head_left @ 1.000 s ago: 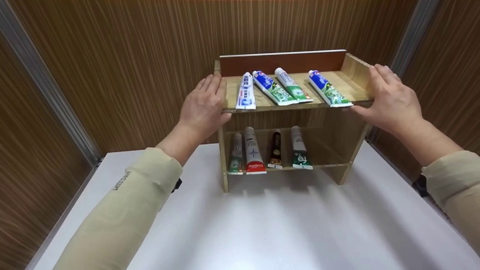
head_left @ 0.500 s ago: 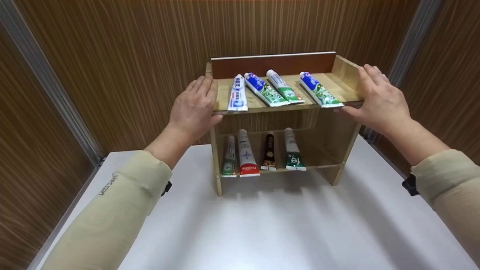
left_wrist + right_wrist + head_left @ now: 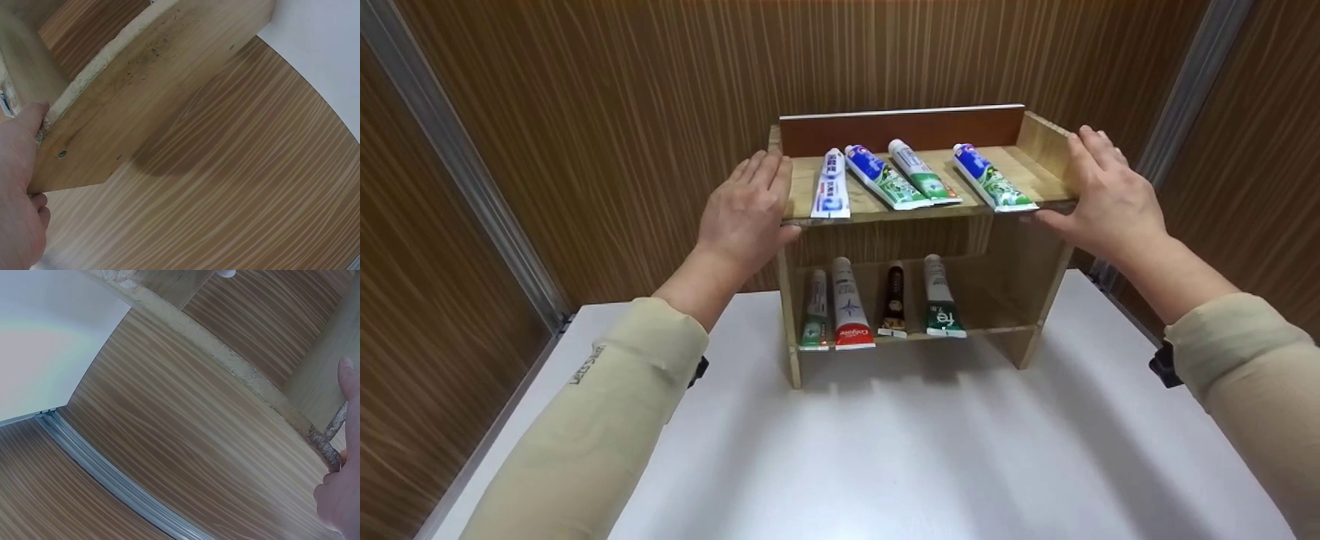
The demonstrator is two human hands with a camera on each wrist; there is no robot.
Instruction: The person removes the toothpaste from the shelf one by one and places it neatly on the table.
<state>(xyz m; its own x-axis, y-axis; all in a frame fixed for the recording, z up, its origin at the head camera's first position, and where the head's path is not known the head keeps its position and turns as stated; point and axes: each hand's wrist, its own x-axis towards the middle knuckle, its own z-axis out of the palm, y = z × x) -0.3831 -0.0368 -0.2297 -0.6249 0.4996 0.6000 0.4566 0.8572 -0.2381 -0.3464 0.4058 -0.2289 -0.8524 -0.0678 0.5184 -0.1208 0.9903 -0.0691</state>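
A two-tier wooden shelf [image 3: 1020, 255] stands on the white table, gripped at both sides of its upper tier. My left hand [image 3: 744, 214] holds the left side panel [image 3: 129, 95], thumb at the front edge and fingers over the panel. My right hand [image 3: 1114, 199] grips the right side panel [image 3: 225, 354] the same way, its thumb under the upper board's front edge. On the upper board lie a white-blue tube [image 3: 831, 186], two blue-green tubes [image 3: 885, 178] [image 3: 994, 178] and a white-green tube [image 3: 922, 172]. Below lie several more, including a red-white tube [image 3: 851, 307].
The white table [image 3: 870, 450] extends in front of the shelf and to both sides. Brown wood-grain walls [image 3: 660, 112] rise behind and beside it, with metal rails [image 3: 487, 180] at the corners. A dark band [image 3: 1164, 366] shows at the right sleeve.
The shelf has shifted a little to the left with its tubes, and both hands have moved along with it, keeping their grip. Most of that shift came in the first half second.
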